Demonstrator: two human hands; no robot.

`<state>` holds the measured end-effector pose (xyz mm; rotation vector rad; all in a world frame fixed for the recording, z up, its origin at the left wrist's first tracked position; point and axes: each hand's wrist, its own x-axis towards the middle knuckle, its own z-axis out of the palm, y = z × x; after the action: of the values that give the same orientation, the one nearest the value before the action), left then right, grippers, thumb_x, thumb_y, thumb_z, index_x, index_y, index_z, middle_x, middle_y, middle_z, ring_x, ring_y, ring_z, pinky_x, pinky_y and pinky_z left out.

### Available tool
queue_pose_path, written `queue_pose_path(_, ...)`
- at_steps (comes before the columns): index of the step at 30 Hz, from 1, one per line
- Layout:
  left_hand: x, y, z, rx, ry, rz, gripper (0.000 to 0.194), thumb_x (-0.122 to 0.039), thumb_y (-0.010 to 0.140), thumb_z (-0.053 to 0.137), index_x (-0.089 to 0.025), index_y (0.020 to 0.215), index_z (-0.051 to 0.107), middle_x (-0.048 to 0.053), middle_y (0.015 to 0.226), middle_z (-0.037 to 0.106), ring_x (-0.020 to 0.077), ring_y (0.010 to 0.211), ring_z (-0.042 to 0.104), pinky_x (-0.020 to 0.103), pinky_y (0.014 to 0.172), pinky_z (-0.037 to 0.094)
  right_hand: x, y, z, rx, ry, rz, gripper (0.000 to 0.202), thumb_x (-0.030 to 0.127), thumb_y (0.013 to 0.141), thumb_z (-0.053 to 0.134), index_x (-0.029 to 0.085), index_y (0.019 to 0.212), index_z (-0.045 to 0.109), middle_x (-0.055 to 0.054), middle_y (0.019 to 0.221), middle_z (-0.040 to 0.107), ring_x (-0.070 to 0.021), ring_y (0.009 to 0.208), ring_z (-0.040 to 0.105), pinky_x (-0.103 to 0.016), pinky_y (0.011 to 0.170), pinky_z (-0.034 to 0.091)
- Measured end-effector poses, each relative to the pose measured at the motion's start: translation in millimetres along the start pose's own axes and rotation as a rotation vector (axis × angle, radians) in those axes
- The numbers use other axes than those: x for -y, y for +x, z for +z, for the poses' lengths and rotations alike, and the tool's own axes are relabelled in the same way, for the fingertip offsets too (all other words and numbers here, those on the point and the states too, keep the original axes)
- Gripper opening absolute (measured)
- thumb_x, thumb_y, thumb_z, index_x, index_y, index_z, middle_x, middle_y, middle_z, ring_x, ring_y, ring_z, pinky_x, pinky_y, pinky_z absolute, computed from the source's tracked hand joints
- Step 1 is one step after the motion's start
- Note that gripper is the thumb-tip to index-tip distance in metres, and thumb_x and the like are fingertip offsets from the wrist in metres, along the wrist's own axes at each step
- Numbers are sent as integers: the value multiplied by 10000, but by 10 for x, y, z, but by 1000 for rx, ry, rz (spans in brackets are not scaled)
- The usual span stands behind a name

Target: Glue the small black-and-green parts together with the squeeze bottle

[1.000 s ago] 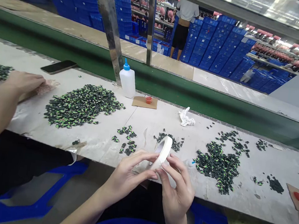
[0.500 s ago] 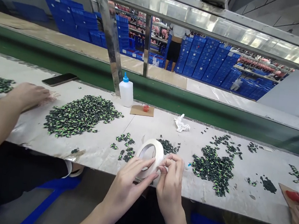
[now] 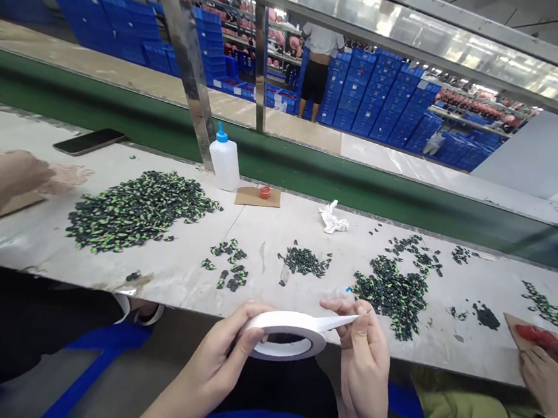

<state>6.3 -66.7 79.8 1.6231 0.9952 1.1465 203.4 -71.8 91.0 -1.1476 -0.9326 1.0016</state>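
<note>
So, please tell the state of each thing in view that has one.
White ring-shaped tape roll: strip partly pulled out
Left hand: gripping the roll
Right hand: pinching the strip's end
Translucent plastic bottle: upright, blue cap on
Flat black phone: screen dark
Thin white sheet: crumpled
Black-green pieces: mostly heaped
Round red pot: lid unclear

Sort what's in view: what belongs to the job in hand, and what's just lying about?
In use: tape roll, left hand holding it; its loose end, pinched by the right hand.
Apparently just lying about: phone, bottle, crumpled white scrap.
</note>
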Motion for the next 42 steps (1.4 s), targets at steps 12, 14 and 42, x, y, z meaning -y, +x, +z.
queue_pose_path(12, 309, -228, 681, 361, -986, -561, 403, -544, 792, 638, -142, 796, 606, 9, 707, 497, 110, 657, 461, 211, 648, 390, -43, -365, -18, 272, 394, 7, 333, 485, 888, 528, 246, 730, 357, 51, 584, 356, -121, 488, 388, -260, 499, 384)
queue_pose_path(14, 349, -279, 801, 341, -986, -581, 410, -561, 795, 624, -151, 816, 633, 25, 745, 534, 140, 729, 525, 253, 747, 436, -89, -441, 27, 275, 381, 52, 356, 497, 886, 528, 241, 723, 342, 59, 603, 327, -96, 462, 316, -246, 479, 337)
queue_pose_path(42, 56, 41, 693, 103, 40, -32, 182, -238, 881, 553, -185, 740, 655, 38, 733, 647, 159, 706, 631, 237, 664, 531, -508, -424, -273, 63, -99, 31, 293, 460, 897, 535, 178, 837, 587, -26, 683, 601, -126, 592, 552, -237, 566, 462)
